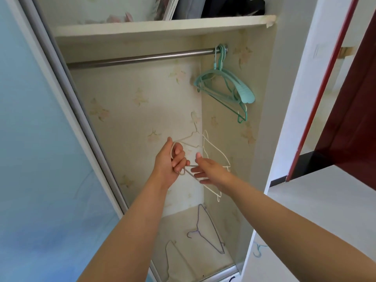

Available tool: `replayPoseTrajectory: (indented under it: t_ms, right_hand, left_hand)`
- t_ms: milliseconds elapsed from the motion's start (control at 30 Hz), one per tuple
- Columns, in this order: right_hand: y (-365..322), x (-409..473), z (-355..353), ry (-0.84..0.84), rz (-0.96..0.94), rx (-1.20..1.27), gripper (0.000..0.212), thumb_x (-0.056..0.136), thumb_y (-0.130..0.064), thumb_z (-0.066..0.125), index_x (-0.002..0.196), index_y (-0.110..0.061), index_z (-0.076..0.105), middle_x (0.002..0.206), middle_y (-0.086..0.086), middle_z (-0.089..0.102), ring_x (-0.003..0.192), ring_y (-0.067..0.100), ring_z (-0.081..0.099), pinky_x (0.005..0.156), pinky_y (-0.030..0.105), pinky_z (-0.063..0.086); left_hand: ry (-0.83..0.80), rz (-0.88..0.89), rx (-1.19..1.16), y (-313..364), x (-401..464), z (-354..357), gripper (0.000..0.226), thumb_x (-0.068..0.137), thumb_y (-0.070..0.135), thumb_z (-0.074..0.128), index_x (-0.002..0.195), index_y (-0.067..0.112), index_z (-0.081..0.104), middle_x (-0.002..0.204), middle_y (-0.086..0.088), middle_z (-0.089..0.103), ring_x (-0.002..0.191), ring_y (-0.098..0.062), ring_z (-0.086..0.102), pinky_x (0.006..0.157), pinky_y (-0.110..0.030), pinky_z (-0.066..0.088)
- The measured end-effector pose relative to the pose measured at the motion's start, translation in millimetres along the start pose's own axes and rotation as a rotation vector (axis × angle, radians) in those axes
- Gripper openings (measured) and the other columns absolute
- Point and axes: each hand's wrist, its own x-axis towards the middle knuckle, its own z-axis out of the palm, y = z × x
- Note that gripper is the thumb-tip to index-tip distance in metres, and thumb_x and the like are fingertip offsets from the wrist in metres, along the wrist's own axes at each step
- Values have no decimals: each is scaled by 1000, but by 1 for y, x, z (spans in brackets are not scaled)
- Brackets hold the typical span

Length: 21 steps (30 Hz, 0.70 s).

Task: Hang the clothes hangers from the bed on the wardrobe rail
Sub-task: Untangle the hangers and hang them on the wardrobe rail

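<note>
Low in the open wardrobe, well below the rail, the left hand has its fingers curled round a bundle of thin pale wire hangers, gripping them where their ends cross so the bunch stays together. Just beside it the right hand reaches in with fingers loosely spread, touching the wire of a white hanger that hangs away from the bunch — likely to work one free of the tangle, though whether it truly pinches the wire I cannot tell. Holding the bundle in one hand and picking with the other seems the sensible way to hang them singly. Above and to the right, the steel rail carries a cluster of teal plastic hangers pushed hard against the side wall, leaving most of the bar free. Two more wire hangers lie on the wardrobe floor — fallen or dropped, perhaps.
</note>
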Motion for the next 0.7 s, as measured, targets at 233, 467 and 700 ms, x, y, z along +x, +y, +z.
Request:
replayPoseTrajectory:
  t_ms: [233, 467, 700]
  right_hand:
    - [-20, -14, 22, -164, 184, 383, 61, 73, -77, 54, 57, -19, 49, 54, 4, 46, 77, 25, 48, 93, 56, 46]
    - [-29, -19, 25, -175, 326, 462, 41, 80, -45, 67, 99, -9, 60, 84, 10, 60, 89, 29, 64, 75, 44, 56]
    - [-25, -4, 32, -52, 179, 191, 71, 61, -56, 71, 113, -11, 54, 84, 3, 64, 78, 17, 66, 67, 31, 54]
  left_hand:
    - [16, 78, 662, -15, -37, 22, 51, 101, 42, 27, 58, 17, 34, 47, -3, 37, 53, -21, 44, 60, -31, 37]
    - [5, 82, 995, -25, -58, 25, 43, 104, 38, 22, 72, 17, 42, 70, 3, 49, 63, -10, 47, 61, -25, 36]
    - [125, 184, 718, -49, -62, 24, 43, 105, 36, 20, 129, 23, 53, 119, 8, 63, 112, -3, 58, 88, -15, 45]
